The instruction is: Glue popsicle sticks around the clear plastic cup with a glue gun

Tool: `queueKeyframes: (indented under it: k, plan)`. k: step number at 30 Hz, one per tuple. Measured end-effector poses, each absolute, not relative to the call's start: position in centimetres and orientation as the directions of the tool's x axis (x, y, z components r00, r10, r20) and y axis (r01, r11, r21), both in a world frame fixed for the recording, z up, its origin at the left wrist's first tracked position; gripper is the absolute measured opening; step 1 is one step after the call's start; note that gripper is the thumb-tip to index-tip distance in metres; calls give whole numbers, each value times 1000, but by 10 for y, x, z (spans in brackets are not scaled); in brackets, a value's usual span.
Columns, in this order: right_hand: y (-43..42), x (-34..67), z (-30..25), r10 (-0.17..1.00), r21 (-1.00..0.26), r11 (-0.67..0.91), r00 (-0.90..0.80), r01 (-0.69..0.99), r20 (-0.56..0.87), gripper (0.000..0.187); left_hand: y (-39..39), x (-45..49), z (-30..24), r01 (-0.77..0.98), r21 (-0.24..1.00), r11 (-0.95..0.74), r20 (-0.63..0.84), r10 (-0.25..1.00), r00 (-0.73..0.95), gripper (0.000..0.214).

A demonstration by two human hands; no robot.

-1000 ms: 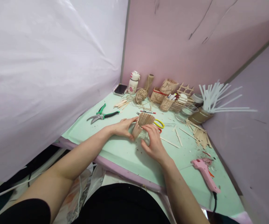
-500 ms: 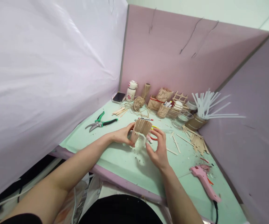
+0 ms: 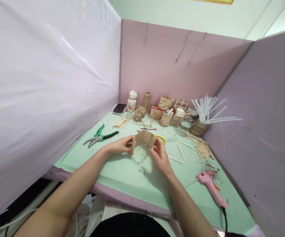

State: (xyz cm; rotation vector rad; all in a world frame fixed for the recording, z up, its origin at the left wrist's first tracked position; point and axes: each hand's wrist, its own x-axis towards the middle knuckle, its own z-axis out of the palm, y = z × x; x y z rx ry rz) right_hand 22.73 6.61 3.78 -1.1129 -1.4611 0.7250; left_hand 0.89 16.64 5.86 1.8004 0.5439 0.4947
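Observation:
A clear plastic container (image 3: 140,153) partly covered by a curved wall of brown craft sticks (image 3: 145,138) is held low over the table's near middle. Its bare clear part faces me. My left hand (image 3: 121,145) grips it from the left, thumb in front, some fingers hidden behind. On the opposite side my right hand (image 3: 161,157) has its thumb and fingers closed on the stick-covered edge. Just behind the container lie yellow-handled scissors (image 3: 162,139), partly covered, and a red-tipped pen (image 3: 148,128).
Green-handled pruning shears (image 3: 99,136) lie at left. A pink glue gun (image 3: 213,189) rests at right, its cord running off the front. Loose craft sticks (image 3: 204,148) are at right. Along the back stand a bottle (image 3: 131,102), twine (image 3: 140,113), a pen cup (image 3: 165,119) and glue sticks (image 3: 205,108).
My right hand has closed in from beside the container onto its edge. The container has turned, so its clear part shows more. The head view has shifted slightly right and up.

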Motion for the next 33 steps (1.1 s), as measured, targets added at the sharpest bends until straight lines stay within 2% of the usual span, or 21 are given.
queueKeyframes:
  k: [4,8,11,15,21,23,27,33]
  plan:
    - [68,228,35,907,-928,300,236,222,350,55,171,3,59,121,977,-177,12,606,795,74]
    - [66,233,41,853,-941,281,400,187,334,43,171,-5,63,133,959,-251,67,655,753,78]
    - [62,239,48,824,-954,270,482,127,297,31,170,-10,67,147,950,-277,121,756,644,68]
    - [63,243,50,853,-968,250,476,-9,216,27,169,-12,69,218,930,-295,182,887,425,52]
    - [72,244,46,893,-940,253,430,-228,135,37,167,-12,71,281,892,-354,288,924,250,45]
    - [74,245,46,902,-928,251,414,-274,122,38,165,-12,70,331,852,-405,372,914,163,38]
    - [73,246,46,915,-918,233,391,-321,95,37,160,-11,70,465,708,-532,577,815,53,28]
    - [71,245,50,911,-935,233,397,-267,114,34,158,-9,72,506,671,-542,643,765,-32,23]
